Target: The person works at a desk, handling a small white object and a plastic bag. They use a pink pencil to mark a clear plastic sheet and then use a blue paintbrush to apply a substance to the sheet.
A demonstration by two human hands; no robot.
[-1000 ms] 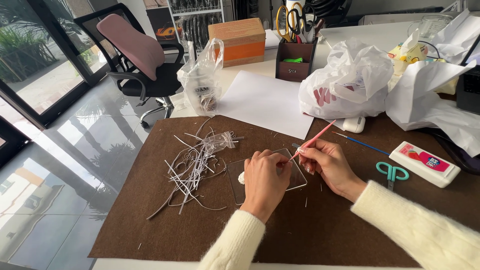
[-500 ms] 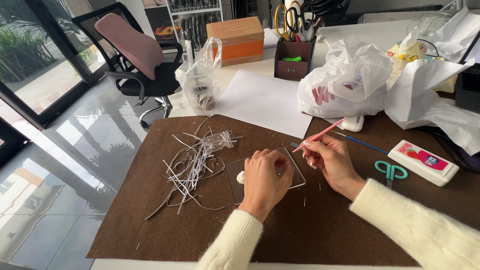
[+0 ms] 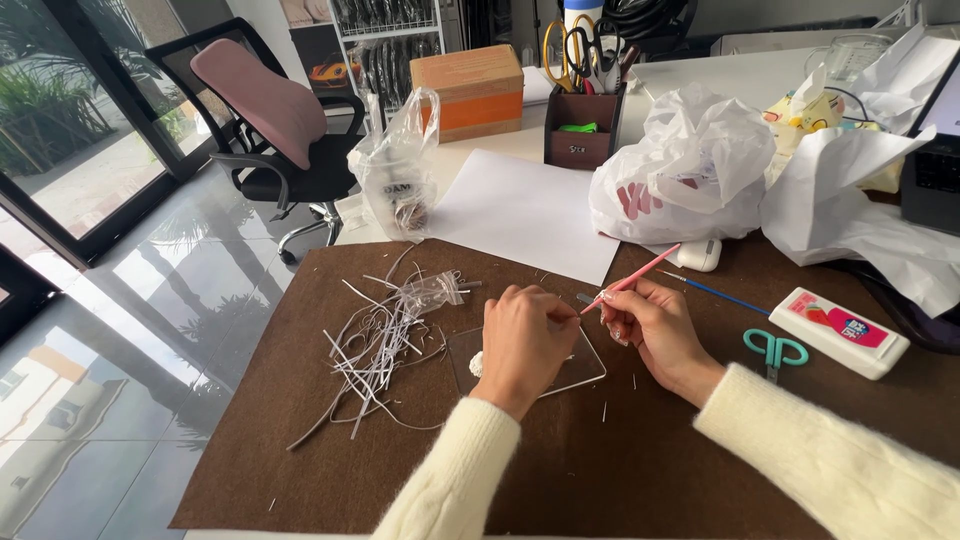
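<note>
Over clear sheet, R hand pinches pink tool.

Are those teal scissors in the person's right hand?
No. The right hand holds a thin pink tool, while the teal scissors lie untouched on the brown mat beside it.
</note>
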